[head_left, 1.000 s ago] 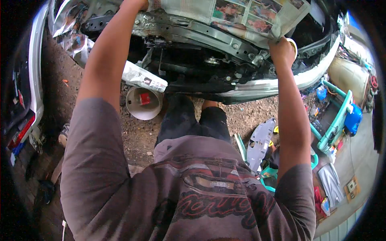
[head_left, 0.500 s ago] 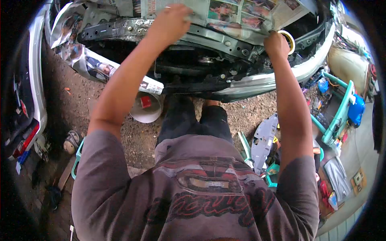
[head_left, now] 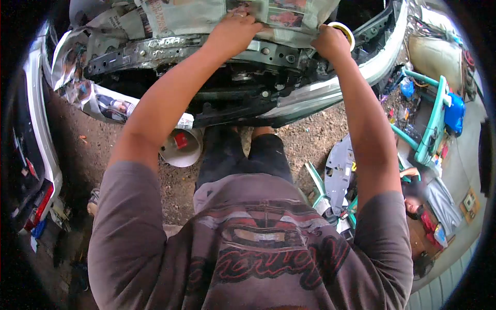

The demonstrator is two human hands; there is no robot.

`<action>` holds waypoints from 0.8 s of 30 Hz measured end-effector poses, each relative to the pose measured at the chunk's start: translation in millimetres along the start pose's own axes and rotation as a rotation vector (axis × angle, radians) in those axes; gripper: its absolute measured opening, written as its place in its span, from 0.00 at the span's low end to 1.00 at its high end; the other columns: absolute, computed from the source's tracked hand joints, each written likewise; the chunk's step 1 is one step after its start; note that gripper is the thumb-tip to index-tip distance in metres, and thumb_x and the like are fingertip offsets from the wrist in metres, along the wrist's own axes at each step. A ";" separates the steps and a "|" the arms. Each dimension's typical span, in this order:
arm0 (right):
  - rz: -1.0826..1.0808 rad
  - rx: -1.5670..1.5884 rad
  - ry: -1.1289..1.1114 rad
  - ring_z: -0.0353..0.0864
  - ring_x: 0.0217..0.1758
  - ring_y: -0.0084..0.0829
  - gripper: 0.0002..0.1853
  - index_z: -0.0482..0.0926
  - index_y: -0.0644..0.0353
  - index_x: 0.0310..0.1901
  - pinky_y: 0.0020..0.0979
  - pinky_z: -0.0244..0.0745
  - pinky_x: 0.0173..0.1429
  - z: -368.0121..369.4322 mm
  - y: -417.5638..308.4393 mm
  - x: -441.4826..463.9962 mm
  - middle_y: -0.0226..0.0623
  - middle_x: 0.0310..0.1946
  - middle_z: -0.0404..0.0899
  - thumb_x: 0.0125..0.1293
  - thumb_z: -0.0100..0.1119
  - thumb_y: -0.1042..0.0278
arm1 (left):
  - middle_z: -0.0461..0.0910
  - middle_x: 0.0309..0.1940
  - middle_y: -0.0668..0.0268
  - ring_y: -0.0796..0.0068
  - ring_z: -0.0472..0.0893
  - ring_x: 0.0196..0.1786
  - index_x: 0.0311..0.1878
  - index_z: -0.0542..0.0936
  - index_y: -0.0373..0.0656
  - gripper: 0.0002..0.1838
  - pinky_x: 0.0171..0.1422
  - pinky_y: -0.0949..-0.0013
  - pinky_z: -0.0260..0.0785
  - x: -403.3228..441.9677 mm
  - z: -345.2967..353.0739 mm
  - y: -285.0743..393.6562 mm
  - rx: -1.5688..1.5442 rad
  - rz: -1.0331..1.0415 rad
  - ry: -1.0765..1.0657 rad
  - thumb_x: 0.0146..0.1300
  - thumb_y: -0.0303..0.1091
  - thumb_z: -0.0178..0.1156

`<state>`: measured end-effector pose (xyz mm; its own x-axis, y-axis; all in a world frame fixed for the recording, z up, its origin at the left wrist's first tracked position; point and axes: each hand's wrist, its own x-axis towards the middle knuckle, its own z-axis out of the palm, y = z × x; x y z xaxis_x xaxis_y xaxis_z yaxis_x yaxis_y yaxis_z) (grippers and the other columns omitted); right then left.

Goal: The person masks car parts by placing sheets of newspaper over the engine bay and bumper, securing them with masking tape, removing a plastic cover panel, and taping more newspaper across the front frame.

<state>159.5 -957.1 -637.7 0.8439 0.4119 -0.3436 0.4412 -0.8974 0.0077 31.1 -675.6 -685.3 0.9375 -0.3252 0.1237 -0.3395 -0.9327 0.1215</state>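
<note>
Sheets of newspaper (head_left: 186,15) lie over the front of a car body, behind its metal crossbar (head_left: 155,53). My left hand (head_left: 235,32) rests on the paper near its lower edge, with the fingers apart. Further right, my right hand (head_left: 330,42) is closed at the paper's right corner. A roll of tape (head_left: 343,34) hangs at this hand, its ring showing beside the knuckles. More printed paper (head_left: 111,103) wraps the left part of the bumper (head_left: 310,98).
A bucket (head_left: 182,155) with a red item stands below the bumper. At right are a grey panel (head_left: 339,175), a turquoise frame (head_left: 433,121), a blue container (head_left: 454,114) and another person (head_left: 412,199). A white car part (head_left: 41,124) stands at far left.
My left hand has moved right from the paper's left side to its middle and come down on it. The view has shifted, and another person now shows at the lower right.
</note>
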 end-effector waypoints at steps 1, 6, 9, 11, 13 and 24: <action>-0.010 -0.018 -0.026 0.89 0.57 0.52 0.17 0.85 0.56 0.54 0.52 0.85 0.59 -1.7 -1.1 -2.0 0.52 0.50 0.89 0.64 0.65 0.64 | 0.84 0.52 0.61 0.49 0.83 0.62 0.63 0.82 0.56 0.23 0.66 0.48 0.78 0.2 -2.6 -0.5 -0.001 0.008 0.001 0.63 0.33 0.66; -0.001 -0.016 0.010 0.89 0.57 0.51 0.15 0.84 0.56 0.52 0.52 0.85 0.58 4.5 -3.2 -10.3 0.50 0.48 0.89 0.65 0.64 0.66 | 0.81 0.59 0.65 0.56 0.78 0.70 0.53 0.85 0.51 0.15 0.76 0.48 0.69 3.7 -14.1 16.1 -0.111 0.184 0.128 0.63 0.32 0.65; 0.005 0.042 0.196 0.90 0.53 0.52 0.13 0.84 0.53 0.52 0.51 0.86 0.53 17.3 0.3 -9.1 0.49 0.48 0.88 0.67 0.62 0.67 | 0.81 0.61 0.65 0.59 0.77 0.71 0.52 0.86 0.50 0.15 0.77 0.47 0.67 20.9 -2.1 30.8 -0.027 0.245 -0.013 0.61 0.33 0.66; 0.021 0.030 0.187 0.91 0.52 0.52 0.13 0.84 0.53 0.52 0.52 0.86 0.52 19.8 -0.4 -13.0 0.49 0.48 0.88 0.66 0.64 0.66 | 0.82 0.61 0.68 0.63 0.77 0.71 0.48 0.88 0.51 0.12 0.76 0.50 0.66 24.5 5.1 34.6 0.035 0.230 0.031 0.61 0.35 0.66; 0.053 0.027 0.170 0.91 0.50 0.52 0.12 0.85 0.53 0.51 0.52 0.86 0.51 19.9 -3.7 -14.1 0.49 0.46 0.88 0.66 0.65 0.64 | 0.82 0.62 0.70 0.67 0.77 0.72 0.43 0.90 0.52 0.08 0.75 0.52 0.66 29.4 12.1 34.2 0.099 0.214 0.075 0.61 0.37 0.67; 0.114 0.012 0.095 0.93 0.51 0.50 0.11 0.92 0.57 0.45 0.48 0.88 0.53 20.0 -14.4 -9.2 0.49 0.47 0.91 0.68 0.63 0.66 | 0.86 0.54 0.58 0.55 0.86 0.59 0.50 0.89 0.47 0.14 0.63 0.48 0.77 41.7 6.4 44.0 0.052 0.210 -0.181 0.64 0.36 0.64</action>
<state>139.3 -951.1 -653.4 0.9138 0.3197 -0.2506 0.3374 -0.9409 0.0301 55.8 -731.2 -681.1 0.8469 -0.5304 -0.0377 -0.5279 -0.8472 0.0607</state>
